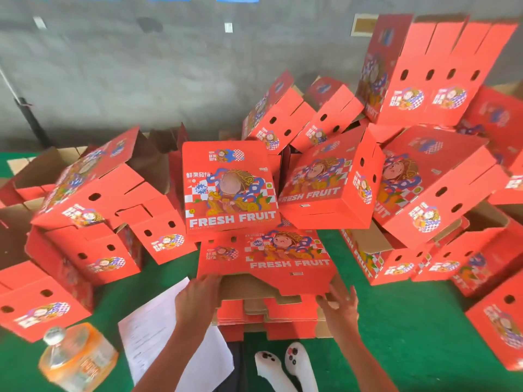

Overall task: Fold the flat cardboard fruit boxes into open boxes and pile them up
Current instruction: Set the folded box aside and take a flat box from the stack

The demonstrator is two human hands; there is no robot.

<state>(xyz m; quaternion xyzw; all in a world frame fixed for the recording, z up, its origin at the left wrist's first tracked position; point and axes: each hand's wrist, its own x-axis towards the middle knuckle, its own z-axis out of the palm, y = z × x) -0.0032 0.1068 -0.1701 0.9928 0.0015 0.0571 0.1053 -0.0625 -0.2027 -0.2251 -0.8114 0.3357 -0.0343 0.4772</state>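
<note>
Red printed cardboard: flat fruit box (pixel 263 258), top of the unfolded stack (pixel 268 315), lifted at its near edge.

Left hand (pixel 198 292) grips the near-left corner, fingers curled under the edge; right hand (pixel 338 302) holds the near-right corner with fingers spread, likely to raise the blank clear for folding. Stack lies on the green floor (pixel 396 312) before the person. Folded boxes (pixel 232 188) are heaped behind and to both sides. White paper (pixel 152 332) and orange bottle (pixel 76 360) lie left.
</note>
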